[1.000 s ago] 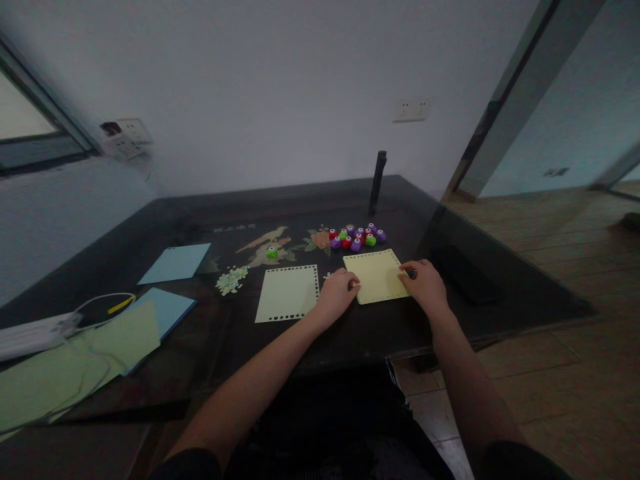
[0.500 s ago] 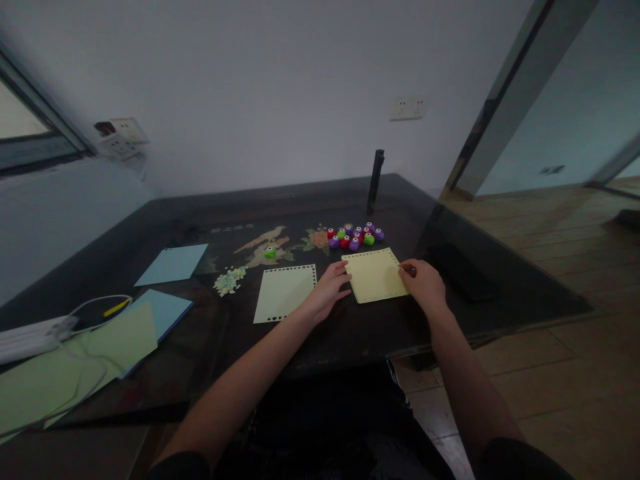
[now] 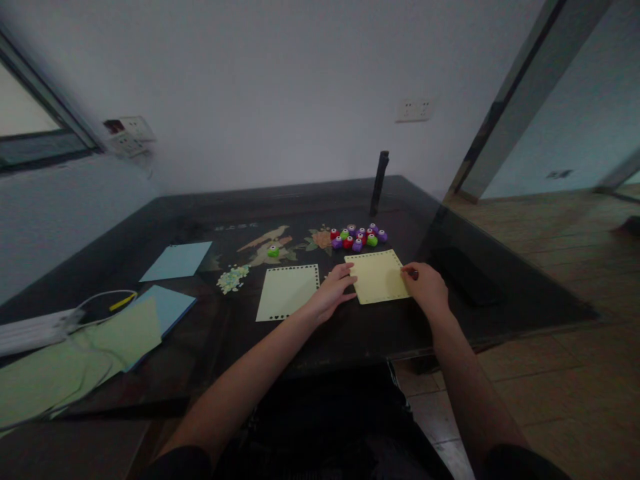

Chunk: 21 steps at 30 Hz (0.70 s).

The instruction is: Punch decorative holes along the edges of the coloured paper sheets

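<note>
A pale yellow sheet of paper [image 3: 381, 277] lies on the dark table, with rows of punched holes along its top and bottom edges. My left hand [image 3: 334, 292] rests at its left edge, fingers apart and fingertips touching the paper. At the right edge, my right hand [image 3: 427, 288] has thumb and forefinger pinched on the sheet. To the left lies a pale green sheet [image 3: 289, 291], also with punched holes at its top and bottom. Beyond the yellow sheet is a cluster of small red, purple and green craft punches [image 3: 357, 238].
A lone green punch [image 3: 273, 251] and a heap of paper bits [image 3: 233, 279] lie left of centre. Blue sheet [image 3: 177, 260], stacked green paper [image 3: 125, 333] and a white power strip [image 3: 35, 331] are farther left. A black upright stick [image 3: 379, 183] stands behind; a dark flat object [image 3: 467, 275] lies right.
The view has shifted slightly, so everything appears a little to the right. Both hands stay at the yellow sheet's edges, with hardly any other movement.
</note>
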Tool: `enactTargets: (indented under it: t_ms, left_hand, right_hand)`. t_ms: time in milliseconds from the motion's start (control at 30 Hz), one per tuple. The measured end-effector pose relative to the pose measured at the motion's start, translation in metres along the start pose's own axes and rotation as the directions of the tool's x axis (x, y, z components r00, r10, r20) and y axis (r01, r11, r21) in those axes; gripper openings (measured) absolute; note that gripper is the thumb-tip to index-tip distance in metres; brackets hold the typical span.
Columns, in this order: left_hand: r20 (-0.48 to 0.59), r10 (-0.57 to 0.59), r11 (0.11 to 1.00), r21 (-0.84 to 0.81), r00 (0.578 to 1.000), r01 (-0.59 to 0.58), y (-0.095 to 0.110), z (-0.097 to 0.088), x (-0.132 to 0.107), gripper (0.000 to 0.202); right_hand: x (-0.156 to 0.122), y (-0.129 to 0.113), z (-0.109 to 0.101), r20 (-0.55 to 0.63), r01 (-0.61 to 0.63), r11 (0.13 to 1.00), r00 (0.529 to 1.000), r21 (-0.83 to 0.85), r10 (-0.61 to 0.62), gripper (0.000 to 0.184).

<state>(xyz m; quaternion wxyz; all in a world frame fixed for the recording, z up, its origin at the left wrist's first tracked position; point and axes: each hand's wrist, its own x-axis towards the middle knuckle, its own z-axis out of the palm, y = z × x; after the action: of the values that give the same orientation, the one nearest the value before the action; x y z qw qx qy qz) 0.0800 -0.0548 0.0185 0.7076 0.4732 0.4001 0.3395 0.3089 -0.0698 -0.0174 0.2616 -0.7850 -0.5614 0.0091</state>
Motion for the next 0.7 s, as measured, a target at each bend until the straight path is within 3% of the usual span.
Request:
enactTargets:
  t_ms: [200, 333, 433, 500, 600, 700]
  left_hand:
    - [-0.025, 0.048, 0.992, 0.121, 0.999, -0.045, 0.006, -0.003, -0.004, 0.033]
    - [-0.034, 0.209, 0.955, 0.223, 0.977, -0.197, 0.022, -0.026, -0.009, 0.034]
    - [0.004, 0.346, 0.858, 0.403, 0.938, -0.318, 0.033, -0.065, -0.01, 0.03]
    - [-0.061, 0.431, 0.756, 0.569, 0.9, -0.323, 0.036, -0.101, -0.007, 0.03]
    - [-0.175, 0.548, 0.604, 0.759, 0.818, -0.242, 0.033, -0.153, 0.0, 0.028]
    - [-0.18, 0.561, 0.458, 0.881, 0.808, -0.121, 0.027, -0.188, 0.005, 0.02]
  right_hand:
    - [0.0, 0.0, -0.001, -0.042, 0.011, 1.0, 0.999, 0.002, -0.011, 0.019]
    - [0.002, -0.006, -0.003, -0.101, 0.061, 0.997, 0.993, 0.041, -0.056, 0.019]
    - [0.005, -0.018, -0.006, -0.136, 0.158, 0.983, 0.98, 0.094, -0.144, 0.02]
    - [0.008, -0.031, -0.007, -0.127, 0.224, 0.962, 0.97, 0.154, -0.206, 0.019]
    - [0.016, -0.064, -0.005, -0.073, 0.331, 0.902, 0.943, 0.278, -0.324, 0.017]
    - [0.025, -0.111, 0.004, -0.007, 0.462, 0.801, 0.868, 0.382, -0.497, 0.014]
